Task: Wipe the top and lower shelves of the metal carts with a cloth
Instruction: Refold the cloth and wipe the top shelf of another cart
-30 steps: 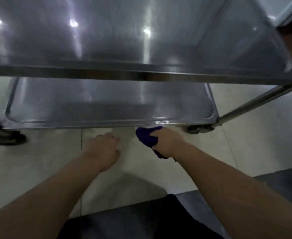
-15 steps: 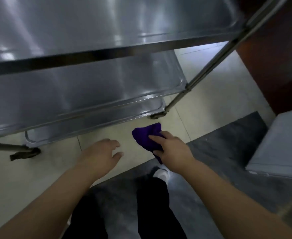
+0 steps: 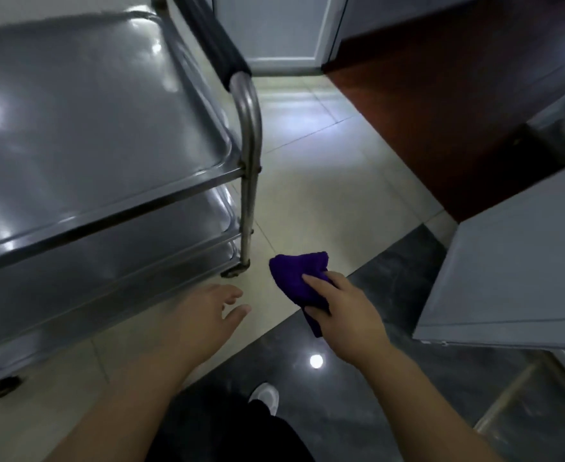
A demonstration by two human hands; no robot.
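A steel cart fills the left of the view; its top shelf (image 3: 84, 128) is shiny and bare, and a lower shelf (image 3: 114, 261) shows beneath it. A corner post (image 3: 249, 181) runs down to a caster (image 3: 234, 271). My right hand (image 3: 344, 308) is closed on a folded purple cloth (image 3: 296, 275), held in the air to the right of the cart's corner, clear of the shelves. My left hand (image 3: 208, 311) hovers below the cart's front edge, fingers loosely spread and holding nothing.
A black padded push handle (image 3: 214, 38) tops the cart's right end. A grey metal surface (image 3: 514, 271) juts in at the right. Dark red flooring (image 3: 441, 95) and a pale cabinet (image 3: 281, 28) lie beyond. My shoe (image 3: 268, 396) stands on dark tile.
The view has risen from low beside the lower shelf to above the top shelf and swung right. Both hands have come away from the cart's lower edge; the cloth stays in my right hand.
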